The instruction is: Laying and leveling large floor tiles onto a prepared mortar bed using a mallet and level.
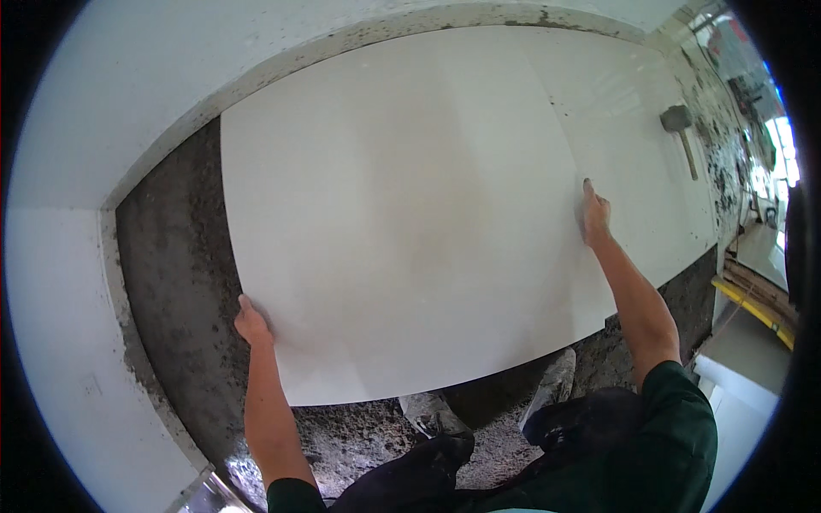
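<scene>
A large white tile [402, 214] lies across the middle of the view, its near edge just in front of my feet. My left hand [252, 323] holds its left edge, thumb up, other fingers mostly hidden. My right hand [596, 214] grips the tile's right edge at the seam with a second white tile [631, 128]. On that second tile rests a grey-headed rubber mallet [676, 120] with a light handle.
Dark mortar bed [171, 256] shows left of the tile and around my shoes [552, 385]. White walls [77, 154] border the left and far sides. At the right are a yellow level-like bar [753, 312], boards and clutter.
</scene>
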The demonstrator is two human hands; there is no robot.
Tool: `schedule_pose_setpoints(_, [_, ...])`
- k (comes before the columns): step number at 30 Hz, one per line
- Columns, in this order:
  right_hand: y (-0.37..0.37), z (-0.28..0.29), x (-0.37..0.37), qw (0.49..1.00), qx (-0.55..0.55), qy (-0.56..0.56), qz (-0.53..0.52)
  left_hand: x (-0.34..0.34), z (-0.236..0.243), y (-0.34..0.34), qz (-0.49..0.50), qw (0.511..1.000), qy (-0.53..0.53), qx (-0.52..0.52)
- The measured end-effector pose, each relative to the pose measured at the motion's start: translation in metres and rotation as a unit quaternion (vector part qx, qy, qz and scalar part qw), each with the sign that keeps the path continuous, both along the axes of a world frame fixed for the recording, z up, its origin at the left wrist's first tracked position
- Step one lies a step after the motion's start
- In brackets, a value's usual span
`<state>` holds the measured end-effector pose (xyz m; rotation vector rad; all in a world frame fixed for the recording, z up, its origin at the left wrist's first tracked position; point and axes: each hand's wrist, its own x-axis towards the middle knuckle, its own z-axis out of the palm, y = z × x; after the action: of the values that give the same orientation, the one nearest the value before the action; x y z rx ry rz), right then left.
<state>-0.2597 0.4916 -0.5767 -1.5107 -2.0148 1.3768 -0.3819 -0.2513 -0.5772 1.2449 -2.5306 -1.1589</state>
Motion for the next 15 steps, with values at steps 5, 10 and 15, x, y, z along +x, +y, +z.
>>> schedule_pose_setpoints(5, [0.004, 0.024, -0.003, 0.986, -0.029, -0.055, 0.154, -0.001, -0.009, -0.027, -0.041, 0.999, -0.023, 0.010])
schedule_pose_setpoints(10, [0.008, 0.058, -0.021, 0.922, 0.006, -0.251, 0.295, -0.009, -0.014, -0.057, -0.032, 0.998, -0.026, 0.056])
schedule_pose_setpoints(15, [0.010, 0.074, -0.030, 0.901, 0.029, -0.281, 0.330, -0.010, -0.010, -0.055, -0.058, 0.996, -0.046, 0.039])
